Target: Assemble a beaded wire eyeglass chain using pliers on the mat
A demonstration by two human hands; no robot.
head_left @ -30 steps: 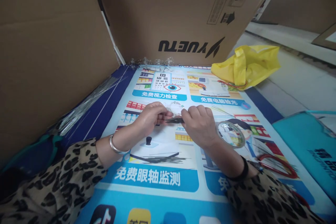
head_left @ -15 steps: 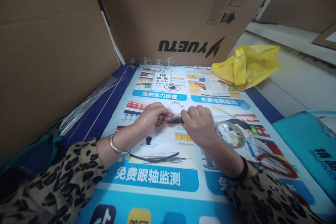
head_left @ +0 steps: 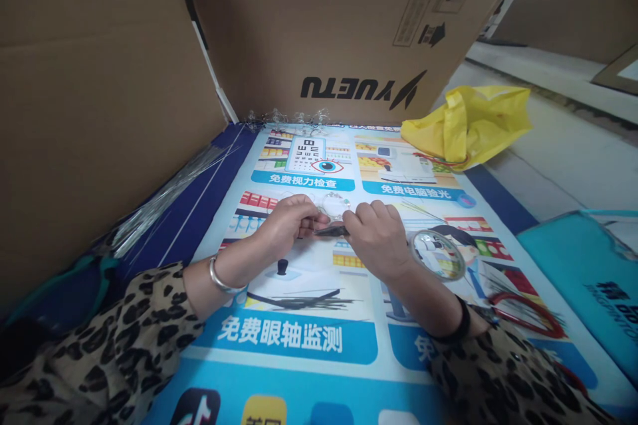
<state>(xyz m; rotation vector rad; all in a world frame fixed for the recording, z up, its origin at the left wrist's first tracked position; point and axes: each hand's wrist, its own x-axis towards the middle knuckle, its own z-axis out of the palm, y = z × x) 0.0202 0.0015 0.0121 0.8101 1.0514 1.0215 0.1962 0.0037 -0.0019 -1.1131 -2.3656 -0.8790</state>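
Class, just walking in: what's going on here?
Someone in spotted sleeves works over a printed sheet. The right hand holds a dark tool, its tip close to the left hand. A beaded loop shows just beyond; whether the left hand grips it is unclear. A yellow bag lies farther off.

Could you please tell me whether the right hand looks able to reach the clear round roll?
Probably yes: the clear round roll lies beside the right hand, seemingly uncovered, though that hand holds the dark tool.

Upside-down "YUETU" (head_left: 366, 88) on carton (head_left: 309, 13)
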